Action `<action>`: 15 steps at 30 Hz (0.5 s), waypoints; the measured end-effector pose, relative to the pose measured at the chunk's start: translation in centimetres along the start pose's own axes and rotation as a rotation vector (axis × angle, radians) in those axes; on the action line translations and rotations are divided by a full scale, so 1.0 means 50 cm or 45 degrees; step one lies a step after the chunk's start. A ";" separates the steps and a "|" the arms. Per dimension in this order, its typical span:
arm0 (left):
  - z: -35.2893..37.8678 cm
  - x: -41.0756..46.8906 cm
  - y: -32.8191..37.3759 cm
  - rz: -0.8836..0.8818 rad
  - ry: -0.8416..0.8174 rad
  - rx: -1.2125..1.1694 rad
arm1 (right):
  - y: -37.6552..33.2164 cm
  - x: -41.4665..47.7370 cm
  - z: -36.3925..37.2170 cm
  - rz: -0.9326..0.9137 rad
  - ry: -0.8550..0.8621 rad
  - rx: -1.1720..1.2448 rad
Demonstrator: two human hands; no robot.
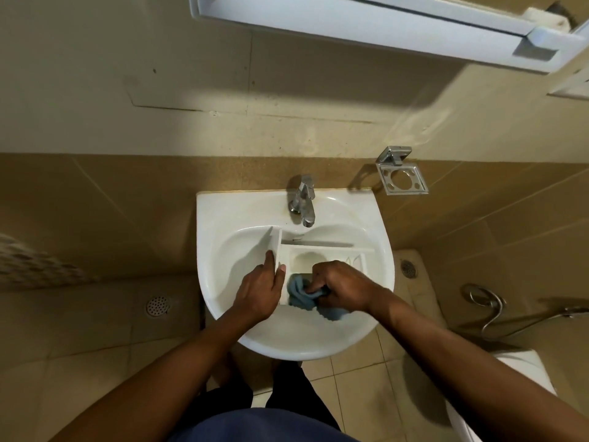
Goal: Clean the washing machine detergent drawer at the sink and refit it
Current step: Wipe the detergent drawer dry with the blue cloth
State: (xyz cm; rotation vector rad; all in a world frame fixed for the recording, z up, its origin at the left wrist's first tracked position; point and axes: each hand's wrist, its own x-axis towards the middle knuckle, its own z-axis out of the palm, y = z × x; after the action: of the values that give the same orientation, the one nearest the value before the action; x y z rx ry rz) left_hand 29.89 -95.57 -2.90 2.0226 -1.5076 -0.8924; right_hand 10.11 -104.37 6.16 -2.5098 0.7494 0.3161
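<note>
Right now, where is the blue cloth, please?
Head view, centre: the blue cloth is bunched in the right hand, inside the detergent drawer lying in the sink.

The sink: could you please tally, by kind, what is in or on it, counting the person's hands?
Hands: 2 (left hand, right hand)
detergent drawer: 1
cloth: 1
tap: 1
Total: 5
</note>
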 end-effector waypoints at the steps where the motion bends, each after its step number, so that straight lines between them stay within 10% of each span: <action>1: 0.003 -0.002 0.003 0.011 -0.023 0.031 | 0.008 -0.002 -0.013 0.053 -0.045 -0.043; 10: -0.005 0.007 -0.010 -0.055 -0.018 -0.081 | -0.107 0.030 0.096 0.142 0.327 0.414; 15: -0.003 0.009 -0.002 -0.073 -0.031 -0.020 | -0.072 0.006 0.066 0.232 0.144 0.139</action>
State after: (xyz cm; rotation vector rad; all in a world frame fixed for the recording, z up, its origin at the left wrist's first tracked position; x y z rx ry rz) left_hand 30.16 -95.98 -2.98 2.0603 -1.4577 -0.9519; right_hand 12.15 -100.15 4.67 -2.3769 1.0160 0.1914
